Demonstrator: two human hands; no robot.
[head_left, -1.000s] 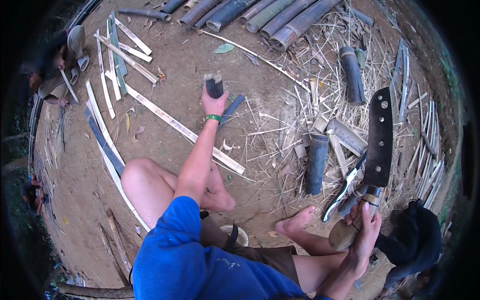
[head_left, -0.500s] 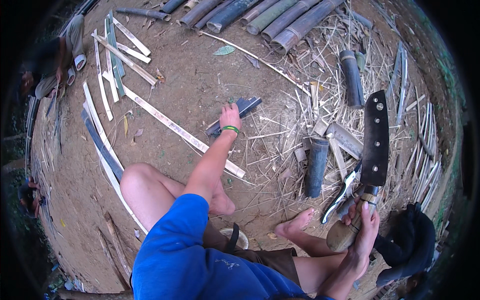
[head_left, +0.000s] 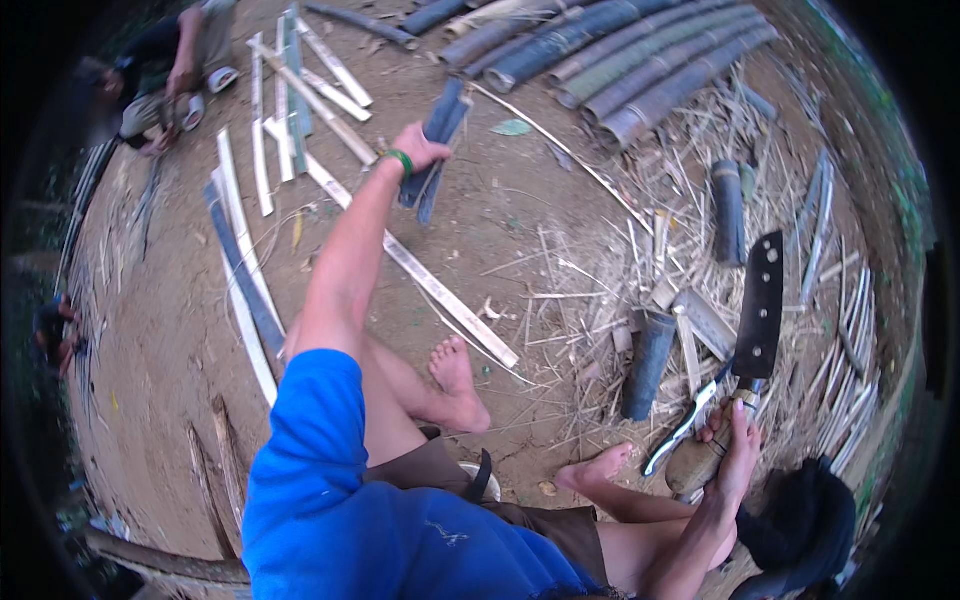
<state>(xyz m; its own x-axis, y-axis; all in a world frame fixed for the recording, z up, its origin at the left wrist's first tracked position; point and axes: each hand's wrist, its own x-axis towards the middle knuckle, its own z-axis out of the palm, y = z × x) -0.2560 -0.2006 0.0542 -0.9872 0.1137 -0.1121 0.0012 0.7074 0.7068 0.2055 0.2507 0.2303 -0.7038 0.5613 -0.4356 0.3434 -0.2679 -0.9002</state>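
Left hand [head_left: 420, 150] farther out now, bamboo slats [head_left: 435, 150] within its grip.

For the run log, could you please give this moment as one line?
left hand: holds split bamboo pieces, arm outstretched | right hand: grips cleaver, blade up | seated on dirt ground

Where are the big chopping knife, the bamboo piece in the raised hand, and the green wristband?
Chopping knife [head_left: 760, 305], head view, middle of the dark blade.
Bamboo piece [head_left: 440, 130], head view, upper part above the left hand [head_left: 420, 150].
Green wristband [head_left: 399, 160], head view, on the band's outer curve.
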